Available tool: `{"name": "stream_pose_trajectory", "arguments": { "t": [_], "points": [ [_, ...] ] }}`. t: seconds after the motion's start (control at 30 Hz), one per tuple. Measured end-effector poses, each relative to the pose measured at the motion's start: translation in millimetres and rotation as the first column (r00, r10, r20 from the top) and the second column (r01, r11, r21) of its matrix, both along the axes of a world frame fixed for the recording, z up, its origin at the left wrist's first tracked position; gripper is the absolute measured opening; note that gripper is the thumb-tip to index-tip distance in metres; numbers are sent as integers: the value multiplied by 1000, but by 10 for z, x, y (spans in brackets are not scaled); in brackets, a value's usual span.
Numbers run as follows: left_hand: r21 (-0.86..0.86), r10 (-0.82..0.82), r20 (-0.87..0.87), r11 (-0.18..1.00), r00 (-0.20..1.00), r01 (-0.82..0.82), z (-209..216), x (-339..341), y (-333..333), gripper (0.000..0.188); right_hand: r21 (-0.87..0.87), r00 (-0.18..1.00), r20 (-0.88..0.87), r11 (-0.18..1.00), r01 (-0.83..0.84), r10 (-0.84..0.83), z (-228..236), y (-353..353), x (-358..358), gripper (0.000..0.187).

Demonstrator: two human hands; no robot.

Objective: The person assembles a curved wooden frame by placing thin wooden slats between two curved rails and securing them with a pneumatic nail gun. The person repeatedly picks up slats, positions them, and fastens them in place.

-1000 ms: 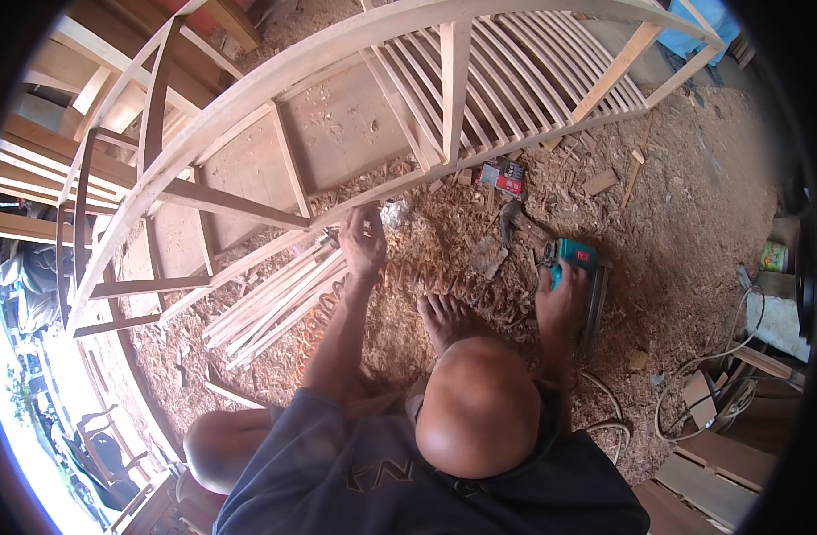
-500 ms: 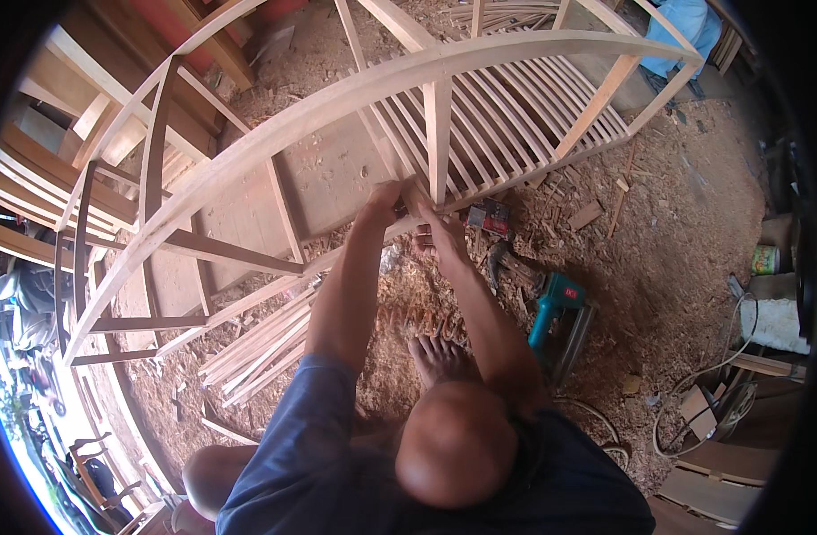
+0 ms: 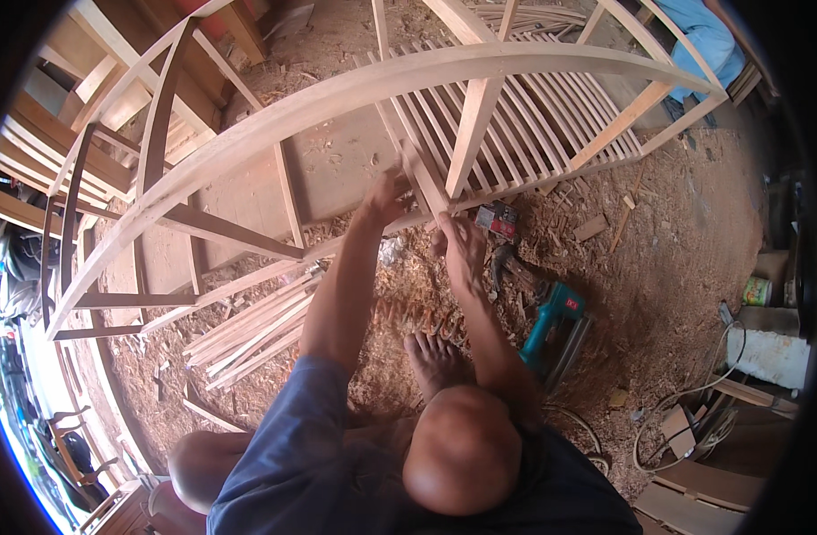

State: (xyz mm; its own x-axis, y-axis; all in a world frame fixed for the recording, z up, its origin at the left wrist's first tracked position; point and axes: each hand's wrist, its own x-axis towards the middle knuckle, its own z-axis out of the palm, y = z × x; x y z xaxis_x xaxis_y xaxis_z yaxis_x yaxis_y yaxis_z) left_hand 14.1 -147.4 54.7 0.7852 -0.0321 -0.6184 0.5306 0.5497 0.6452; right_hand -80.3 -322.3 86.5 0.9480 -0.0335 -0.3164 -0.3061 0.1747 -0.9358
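Note:
A short flat piece of wood point(image 3: 424, 178) lies slantwise against the slats at the lower rail of a large curved wooden frame point(image 3: 337, 100). My right hand point(image 3: 463, 248) pinches its near end, thumb and fingers closed at the rail. At the piece's left side, my left hand point(image 3: 389, 194) curls against it and the adjoining slat; its fingertips are partly hidden. To the right of the piece, several thin parallel slats point(image 3: 524, 120) cross the frame. An upright brace point(image 3: 474, 134) rises just beside my hands.
A red-and-grey box point(image 3: 498, 220) and a hammer point(image 3: 507, 264) lie right of my right hand. Beyond them rests a teal nail gun point(image 3: 551, 321). Loose wooden strips point(image 3: 257, 330) are stacked at left on the shaving-covered floor. A cable point(image 3: 645, 437) coils at lower right.
My right hand has drawn slightly right and nearer along the wood piece, which now shows more of its length. My left hand has shifted a little away from the right one.

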Motion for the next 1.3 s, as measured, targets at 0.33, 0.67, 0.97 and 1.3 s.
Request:
{"name": "stream_pose_trajectory", "arguments": {
  "t": [0.33,0.67,0.97,1.3],
  "points": [
    [406,59,171,905,984,-125,-62,-322,326,52,-1,984,-155,996,-95,93,-294,488,-92,45],
    [421,-37,137,907,990,-24,-134,-75,115,57,-32,985,-172,999,-31,25,-406,446,126,52],
    [450,-9,113,892,994,-44,-103,-128,95,59,-113,972,-233,994,-13,-14,-296,468,150,49],
    [498,-8,118,866,993,-52,-65,-159,83,64,-641,957,247,766,45,151,-227,322,219,48]
  ]
}}
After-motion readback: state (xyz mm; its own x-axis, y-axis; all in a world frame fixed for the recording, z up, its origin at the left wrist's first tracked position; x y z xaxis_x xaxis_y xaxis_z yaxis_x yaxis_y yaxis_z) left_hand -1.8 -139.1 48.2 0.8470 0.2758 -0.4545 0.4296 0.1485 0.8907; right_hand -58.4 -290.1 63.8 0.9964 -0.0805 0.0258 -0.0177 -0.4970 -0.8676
